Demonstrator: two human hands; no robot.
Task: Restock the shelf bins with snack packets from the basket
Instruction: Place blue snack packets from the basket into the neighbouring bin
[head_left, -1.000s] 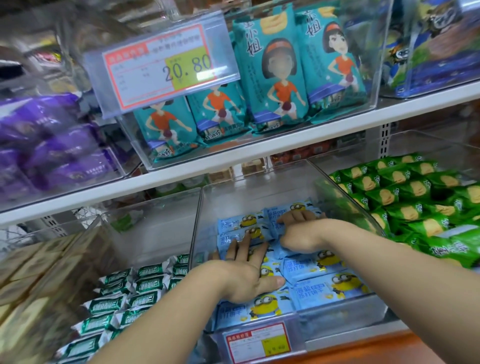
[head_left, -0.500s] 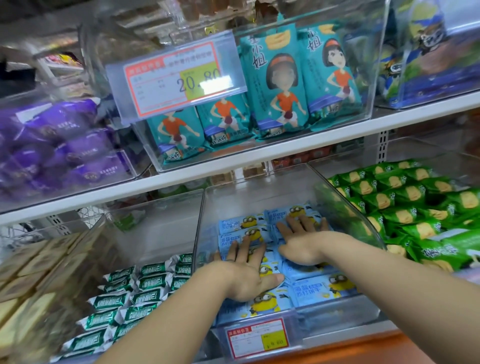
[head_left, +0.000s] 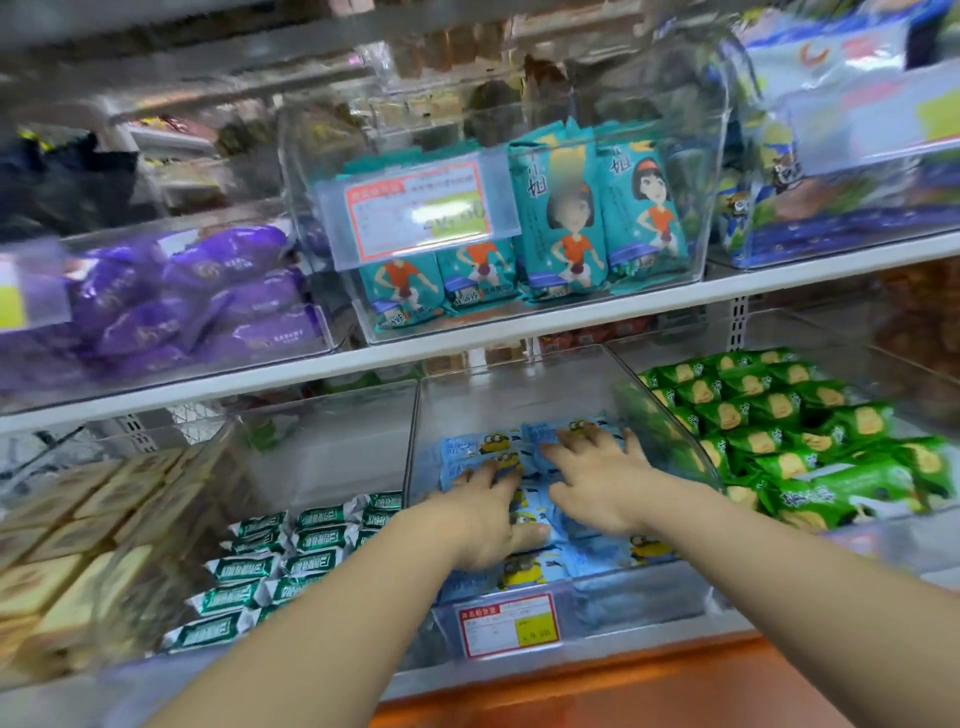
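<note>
A clear plastic bin (head_left: 519, 395) on the lower shelf holds several light blue snack packets (head_left: 470, 449) printed with yellow cartoon figures. Both hands are inside this bin. My left hand (head_left: 485, 519) lies flat on the packets near the bin's front left, fingers spread and straight. My right hand (head_left: 597, 483) presses flat on the packets a little further back and to the right, fingers splayed. Neither hand grips a packet. The basket is not in view.
Left of the blue bin stands a bin of green-and-white packets (head_left: 311, 535), and beyond it tan boxes (head_left: 62, 561). A bin of green packets (head_left: 779, 431) is on the right. The upper shelf carries teal (head_left: 571, 223), purple (head_left: 197, 301) and blue bags. A price tag (head_left: 509, 623) fronts the blue bin.
My right hand's fingers uncurled from the back packets and now lie spread flat. The left hand stays pressed on the packets. The view tilted up and drew back, showing more of the upper shelf.
</note>
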